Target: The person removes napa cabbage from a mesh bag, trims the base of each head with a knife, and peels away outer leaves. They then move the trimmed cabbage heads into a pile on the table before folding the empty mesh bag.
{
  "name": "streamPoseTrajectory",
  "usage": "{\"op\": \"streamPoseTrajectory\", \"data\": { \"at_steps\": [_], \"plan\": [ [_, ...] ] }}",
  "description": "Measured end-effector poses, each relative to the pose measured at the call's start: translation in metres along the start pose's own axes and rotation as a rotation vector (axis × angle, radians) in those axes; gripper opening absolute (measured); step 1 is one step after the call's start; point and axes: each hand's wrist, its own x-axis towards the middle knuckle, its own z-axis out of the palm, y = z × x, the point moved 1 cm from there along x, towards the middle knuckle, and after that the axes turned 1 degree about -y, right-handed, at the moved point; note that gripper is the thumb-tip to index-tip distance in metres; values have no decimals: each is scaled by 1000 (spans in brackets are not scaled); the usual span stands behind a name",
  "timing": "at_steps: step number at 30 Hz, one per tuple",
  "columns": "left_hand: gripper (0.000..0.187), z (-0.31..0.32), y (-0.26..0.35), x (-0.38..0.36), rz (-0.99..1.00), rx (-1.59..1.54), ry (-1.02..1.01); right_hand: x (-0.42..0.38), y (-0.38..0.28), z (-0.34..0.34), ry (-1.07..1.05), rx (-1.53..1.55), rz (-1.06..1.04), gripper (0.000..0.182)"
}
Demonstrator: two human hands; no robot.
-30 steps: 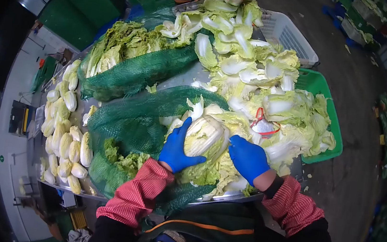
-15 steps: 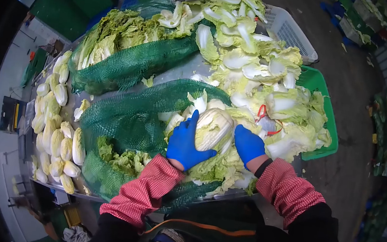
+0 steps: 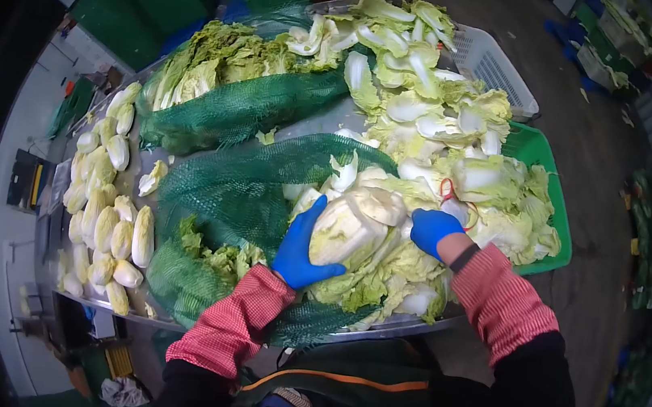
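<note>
Both hands on a pale, ribbed napa cabbage head [image 3: 349, 227], mid metal desk [image 3: 400, 326].
L blue-gloved hand [image 3: 300, 245] clamped on its side, R blue-gloved hand [image 3: 430, 228] grip unclear w/ loose crinkly trimmed leaves [image 3: 441, 128] crowding; green mesh net sack [image 3: 238, 189] beside, smooth peeled cabbages [image 3: 108, 217] far left.

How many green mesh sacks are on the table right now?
2. One mesh sack lies at the far left, full of cabbage; the other lies nearer, beside the left hand. More may be hidden under leaves.

Packed tight: green net sacks [image 3: 247, 112] block left & far, loose leaf heap [image 3: 461, 163] blocks right. Only bare surface [image 3: 315, 125] strip betw. sacks, narrow.
</note>
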Motion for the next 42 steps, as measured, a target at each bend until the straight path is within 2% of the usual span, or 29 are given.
{"op": "streamPoseTrajectory", "data": {
  "at_steps": [2, 3, 5, 6, 9, 11, 13, 16, 19, 21, 23, 26, 27, 28, 29, 30, 31, 32, 33, 34, 38, 39, 41, 42],
  "plan": [
    [112, -2, -4, 0, -28, -30, 25, -33, -16, -30, 8, 13, 41, 22],
    [111, -5, 0, 5, -23, 99, 13, -56, -8, -43, 40, 101, -69, 22],
    [109, -5, 14, 11, -26, 350, -23, -71, -20, -65, -177, 640, 114, 29],
    [100, -5, 22, 15, -17, 363, -16, -69, -24, -61, -51, 636, 55, 32],
    [93, -4, 47, 34, -236, 483, -121, -47, -40, -35, 306, 610, -103, 38],
    [87, -2, 53, 39, -244, 556, -146, -30, -51, -18, 495, 579, -182, 40],
    [85, -4, 54, 41, -280, 572, -182, -31, -60, -10, 526, 610, -112, 42],
    [73, -12, 42, 30, -249, 575, -111, -49, -63, 3, 515, 625, -64, 40],
    [54, -31, 6, 17, -200, 315, 78, -63, -53, 37, 577, 732, -38, 26],
    [53, -53, -60, 12, -440, -5, 229, -66, -38, 58, 598, 685, 9, 21],
    [55, -82, -121, 2, -660, -349, 170, -69, -33, 64, 533, 618, 81, 18],
    [56, -92, -197, -23, -432, 405, 274, -69, -33, 55, 523, 539, 117, 20],
    [64, -89, -94, -5, -656, 548, 208, -67, -36, 46, 531, 528, 118, 22],
    [67, -79, -29, 10, -571, 512, 266, -66, -41, 38, 532, 516, 116, 23],
    [67, -66, -6, 18, -207, 367, 366, -66, -45, 30, 568, 543, 91, 26],
    [64, -48, -2, 22, -17, 421, 391, -65, -50, 22, 605, 570, 64, 28],
    [62, -25, -13, 26, 86, 266, 331, -63, -56, 13, 641, 597, 36, 31],
    [62, 3, -64, 21, -183, 122, 31, -59, -62, 4, 665, 616, 13, 36],
    [64, 9, -44, 21, -132, 263, 12, -54, -68, -5, 688, 634, -9, 40],
    [64, 8, -32, 21, -165, 269, 8, -48, -72, -13, 716, 654, -27, 45],
    [60, 8, -29, 15, -154, 256, 5, -28, -77, -5, 539, 592, 47, 55],
    [58, 4, -27, 19, -176, 177, -24, -37, -81, -4, 604, 593, 24, 53],
    [55, -5, -21, 22, -227, 18, -101, -50, -80, 8, 576, 617, 50, 51],
    [50, -6, -23, 24, -216, -17, -78, -57, -79, 16, 569, 652, 49, 50]
  ]
}}
